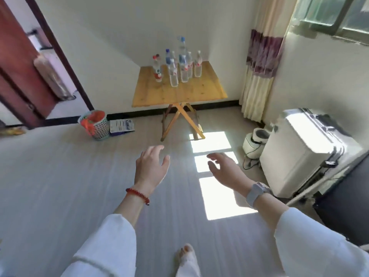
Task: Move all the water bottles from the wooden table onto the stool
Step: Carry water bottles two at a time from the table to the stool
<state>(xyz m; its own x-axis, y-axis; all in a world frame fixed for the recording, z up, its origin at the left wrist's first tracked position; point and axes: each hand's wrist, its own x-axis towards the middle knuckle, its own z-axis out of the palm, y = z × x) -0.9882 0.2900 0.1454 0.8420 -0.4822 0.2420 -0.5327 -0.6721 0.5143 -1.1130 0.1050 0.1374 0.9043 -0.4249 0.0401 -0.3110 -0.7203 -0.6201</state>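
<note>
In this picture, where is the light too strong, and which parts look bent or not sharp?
Head view: bright sun patches on the grey floor and glare on the white hard-shell suitcase wash out detail; the wide lens bends the dark door frame and the window's green frame near the edges; the clear plastic water bottles on the wooden folding table look soft.

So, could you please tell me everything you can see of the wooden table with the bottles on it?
The wooden table has a square top of pale yellowish planks and crossed folding legs of the same wood. It stands level on the floor against the white wall, near the corner by the curtain. A cluster of clear plastic water bottles stands upright on its far half; the near half is bare. Neither hand touches it.
</note>
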